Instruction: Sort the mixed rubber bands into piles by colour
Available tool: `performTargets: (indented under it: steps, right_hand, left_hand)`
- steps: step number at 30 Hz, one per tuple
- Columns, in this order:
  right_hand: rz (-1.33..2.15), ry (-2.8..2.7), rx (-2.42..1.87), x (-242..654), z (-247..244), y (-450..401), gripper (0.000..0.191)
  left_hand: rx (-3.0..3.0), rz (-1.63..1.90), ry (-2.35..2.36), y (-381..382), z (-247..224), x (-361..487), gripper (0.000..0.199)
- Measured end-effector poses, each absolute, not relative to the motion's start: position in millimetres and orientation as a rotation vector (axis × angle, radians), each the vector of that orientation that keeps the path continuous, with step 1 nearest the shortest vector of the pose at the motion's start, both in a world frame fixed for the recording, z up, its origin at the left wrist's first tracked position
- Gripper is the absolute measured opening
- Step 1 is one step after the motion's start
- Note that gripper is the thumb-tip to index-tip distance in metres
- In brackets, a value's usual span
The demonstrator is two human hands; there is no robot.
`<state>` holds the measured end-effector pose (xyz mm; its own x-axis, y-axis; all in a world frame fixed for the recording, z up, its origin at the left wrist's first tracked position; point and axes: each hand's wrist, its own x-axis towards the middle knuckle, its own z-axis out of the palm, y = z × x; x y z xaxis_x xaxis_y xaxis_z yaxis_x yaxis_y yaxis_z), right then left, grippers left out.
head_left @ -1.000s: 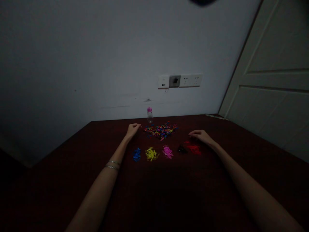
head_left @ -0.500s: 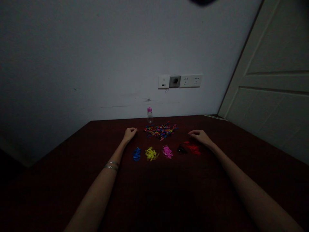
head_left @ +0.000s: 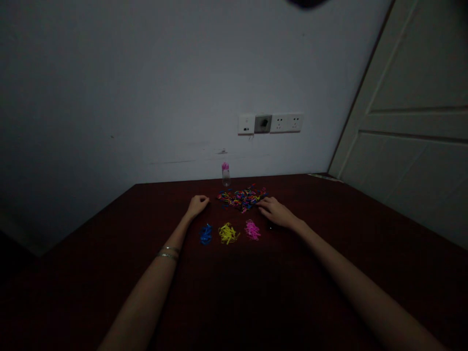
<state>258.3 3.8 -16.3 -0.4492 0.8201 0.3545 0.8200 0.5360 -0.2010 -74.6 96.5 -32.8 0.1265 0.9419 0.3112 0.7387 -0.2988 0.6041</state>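
Note:
A mixed pile of small coloured rubber bands [head_left: 241, 199] lies near the back of the dark red table. My right hand [head_left: 277, 212] reaches its right edge, fingers stretched out and slightly apart, fingertips at the bands. To the left of the pile, my left hand [head_left: 198, 205] rests on the table, thumb and fingers pinched; what they hold, if anything, is too small to make out. Nearer to me are sorted heaps of blue bands [head_left: 205, 234], yellow bands [head_left: 228, 234] and pink bands [head_left: 252, 230]. My right hand and forearm hide the red heap and most of the black one.
Behind the pile, a small clear bottle [head_left: 226, 178] with a pink top stands close to the wall [head_left: 164, 97]. Sockets [head_left: 270, 124] are set in the wall above the table [head_left: 234, 292]. A pale panelled door [head_left: 409, 122] is at the right.
My right hand has moved left, from above the red heap to the right edge of the mixed pile, and now covers the red heap. My left hand has stayed in place.

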Motion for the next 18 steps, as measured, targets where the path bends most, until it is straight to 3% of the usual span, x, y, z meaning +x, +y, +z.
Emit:
performTargets:
  steps: [18]
  right_hand:
    - [-0.011, -2.416, -1.474, 249.9, -23.1, 5.5, 0.041]
  left_hand:
    - [2.054, 0.967, 1.64, 93.2, -29.7, -72.8, 0.028]
